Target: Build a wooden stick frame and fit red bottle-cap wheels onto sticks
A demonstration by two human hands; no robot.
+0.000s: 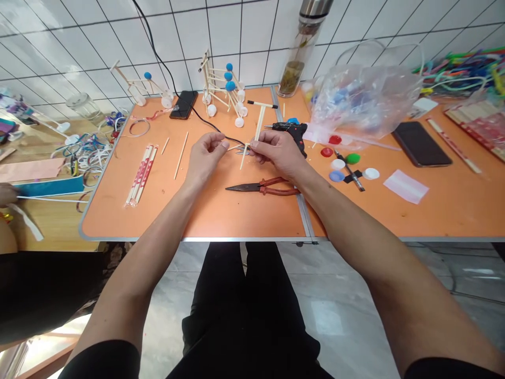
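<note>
My left hand (205,153) is closed in a pinch just above the orange table (165,210), gripping one end of a thin wooden stick piece (243,152). My right hand (278,151) is closed on the other side of the same small stick assembly, next to a T-shaped stick frame (260,118). Red-handled pliers (263,186) lie on the table just in front of both hands. A black glue gun (290,130) rests behind my right hand, its black cable (189,102) running back to the wall.
A stick-and-cap model (224,89) stands at the back, another stick model (138,87) to its left. Wrapped chopsticks (141,173), loose sticks (181,147), bottle caps (343,163), two phones (421,143), a plastic bag (363,97) and a bottle (302,50) surround them. Another person's hand (6,196) is at the left edge.
</note>
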